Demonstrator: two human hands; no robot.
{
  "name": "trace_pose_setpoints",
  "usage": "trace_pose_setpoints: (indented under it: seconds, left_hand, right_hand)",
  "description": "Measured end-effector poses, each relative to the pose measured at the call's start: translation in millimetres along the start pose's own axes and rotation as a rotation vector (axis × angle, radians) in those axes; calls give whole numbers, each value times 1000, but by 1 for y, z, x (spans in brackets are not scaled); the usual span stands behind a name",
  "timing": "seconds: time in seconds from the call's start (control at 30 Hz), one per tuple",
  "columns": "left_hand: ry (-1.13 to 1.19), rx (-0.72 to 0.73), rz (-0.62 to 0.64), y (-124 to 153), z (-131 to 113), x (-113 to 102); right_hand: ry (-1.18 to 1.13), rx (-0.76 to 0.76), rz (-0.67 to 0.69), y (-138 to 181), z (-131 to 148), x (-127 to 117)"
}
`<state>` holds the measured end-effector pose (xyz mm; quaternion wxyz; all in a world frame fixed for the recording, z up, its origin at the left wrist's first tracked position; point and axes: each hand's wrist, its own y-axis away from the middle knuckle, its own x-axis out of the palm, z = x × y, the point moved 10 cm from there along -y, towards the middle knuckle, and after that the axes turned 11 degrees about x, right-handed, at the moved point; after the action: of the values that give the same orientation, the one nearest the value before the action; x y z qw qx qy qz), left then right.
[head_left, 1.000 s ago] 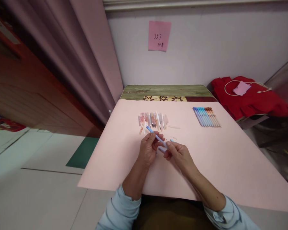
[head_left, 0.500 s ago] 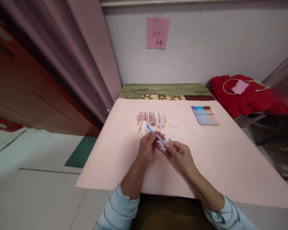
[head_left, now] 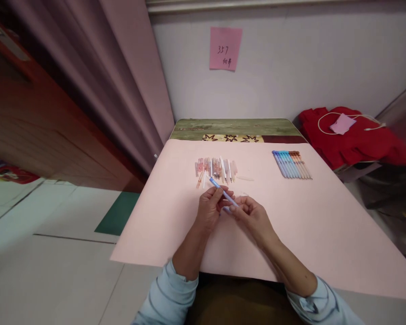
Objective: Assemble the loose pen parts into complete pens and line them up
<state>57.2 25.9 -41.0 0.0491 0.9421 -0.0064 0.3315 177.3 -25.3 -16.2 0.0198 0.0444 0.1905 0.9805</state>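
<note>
While both hands meet over the middle of the desk [head_left: 237, 128], they share one blue pen [head_left: 223, 192]. The left grip [head_left: 211, 210] is closed on it: thumb and fingers curl round the middle of the barrel. The right grip [head_left: 253, 216] is closed too, its fingertips pinching the near end of the same pen, so the two grips almost touch.

The pen's long axis runs on a slant, from the right grip's fingertips up and away past the left grip's thumb. Its free end sticks out beyond the left grip and points away from the person and a little to the left, towards a pile of pen parts [head_left: 214, 168]. The pen is lifted just clear of the pink sheet [head_left: 307, 225] that covers most of the desk. Which end is the writing tip is too small to tell.

The pile lies just beyond the left grip, its pieces mostly pointing away from the person, in pink, white and clear plastic. A thin pale piece [head_left: 245, 178] lies alone beyond the right grip. Well off to the right of the right grip and further away, a tidy row of pens [head_left: 292, 164] lies side by side, blue ones on its left and orange ones on its right.

Past the desk's right edge a red cloth [head_left: 352, 140] carries a white cable [head_left: 325, 118]. On the wall far beyond both grips hangs a pink note [head_left: 225, 48].
</note>
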Motion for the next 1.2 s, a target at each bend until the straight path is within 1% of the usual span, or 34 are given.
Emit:
trace_pose_setpoints:
  seconds: [0.2, 0.33, 0.4, 0.57, 0.7, 0.8, 0.87, 0.93, 1.0, 1.07, 1.13, 1.2]
  left_hand:
    - [22, 8, -35, -2, -1, -3]
    - [50, -14, -25, -2, 2, -3]
    - [73, -4, -44, -4, 1, -6]
    - [137, -15, -180, -7, 1, -17]
    - [237, -100, -299, -5, 7, -22]
    - [345, -196, -341, -1, 15, -20]
    - [410, -238, -345, 0, 17, -18]
    - [450, -259, -346, 0, 17, -17]
    - [462, -259, -350, 0, 17, -19]
    - [462, -246, -354, -2, 15, -21]
    - [475, -234, -355, -4, 15, -23]
    - [497, -231, -359, -6, 15, -23]
  right_hand:
    - [101, 0, -1, -5, -10, -9]
    - [197, -25, -43, -7, -9, -21]
    - [245, -46, -61, -8, -8, -27]
    - [292, -73, -72, -6, -5, -42]
    - [228, -96, -61, -5, 7, -47]
    - [202, -182, -38, -10, 25, -44]
    - [272, -248, -62, -15, 36, -43]
    - [462, -350, -161, -18, 45, -44]
    - [699, -510, -288, -15, 55, -41]
    - [870, -669, -371, -8, 58, -35]
    - [960, -759, -392, -3, 55, -29]
    - [1014, -806, -388, -1, 51, -24]
